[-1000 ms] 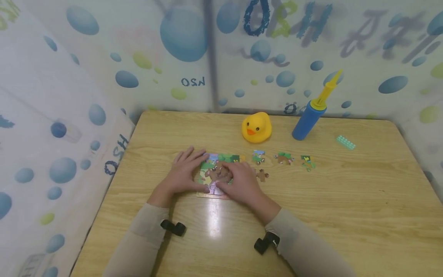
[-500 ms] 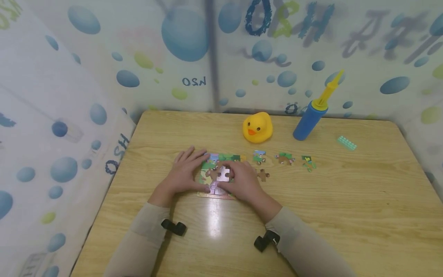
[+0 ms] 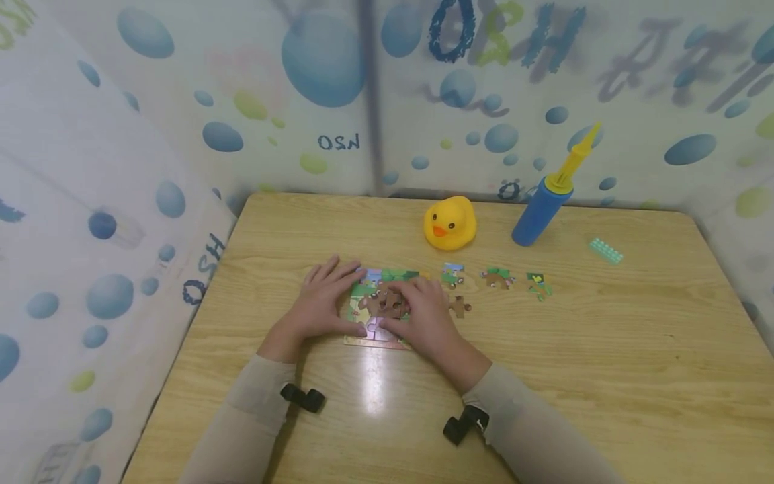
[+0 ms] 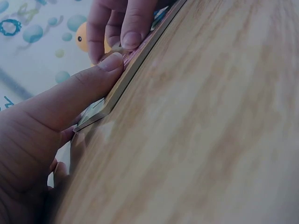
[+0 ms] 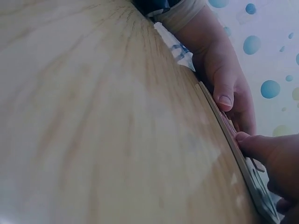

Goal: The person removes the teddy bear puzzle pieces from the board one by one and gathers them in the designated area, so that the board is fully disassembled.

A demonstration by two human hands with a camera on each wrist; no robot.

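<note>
A jigsaw puzzle board (image 3: 357,341) with a colourful picture and brown animal shapes lies flat on the table. My left hand (image 3: 317,302) rests along its left side, fingers spread and fairly straight; in the left wrist view the thumb (image 4: 93,84) presses on the board's edge. Over the board's middle, my right hand (image 3: 432,319) pinches a brown puzzle piece (image 3: 392,304) between thumb and fingers. Whether that piece lies fully flat is too small to tell. The right hand hides the board's right part.
Several loose puzzle pieces lie right of the board, among them a brown one (image 3: 460,306) and a green one (image 3: 538,284). Behind stand a yellow rubber duck (image 3: 450,224) and a blue hand pump (image 3: 541,212). A mint toy brick (image 3: 606,250) lies farther right.
The piece at my right fingertips shone white half a second ago and now shows brown, so its tilt has changed. My right fingers shifted slightly. The left hand stays put.
</note>
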